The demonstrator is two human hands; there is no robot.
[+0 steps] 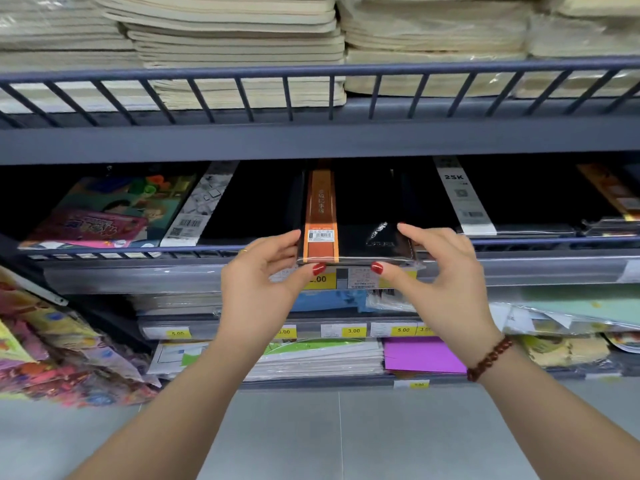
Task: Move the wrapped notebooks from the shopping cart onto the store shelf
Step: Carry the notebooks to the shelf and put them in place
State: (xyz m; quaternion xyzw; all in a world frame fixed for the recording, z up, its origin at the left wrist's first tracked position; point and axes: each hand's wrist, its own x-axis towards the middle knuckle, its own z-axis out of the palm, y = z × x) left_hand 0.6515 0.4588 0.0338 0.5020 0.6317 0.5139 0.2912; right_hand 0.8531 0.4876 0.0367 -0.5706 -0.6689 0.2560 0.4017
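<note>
left grip (266, 275), right grip (441, 271) pinch wrapped notebook (363, 233) between them; slick film may slide it off the rail (536, 241) below.

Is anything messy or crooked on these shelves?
Yes. The colourful packs at lower left slump in a jumbled heap, and the pale green wrapped pack at right juts past its shelf edge, tilted. The held black notebook looks straight.

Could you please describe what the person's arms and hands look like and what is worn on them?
Both forearms are bare, with no sleeves or gloves in view. The left hand wears a thin gold ring. The right hand has a bracelet of dark reddish-brown beads at the wrist. The thumbnails are painted glossy red.
</note>
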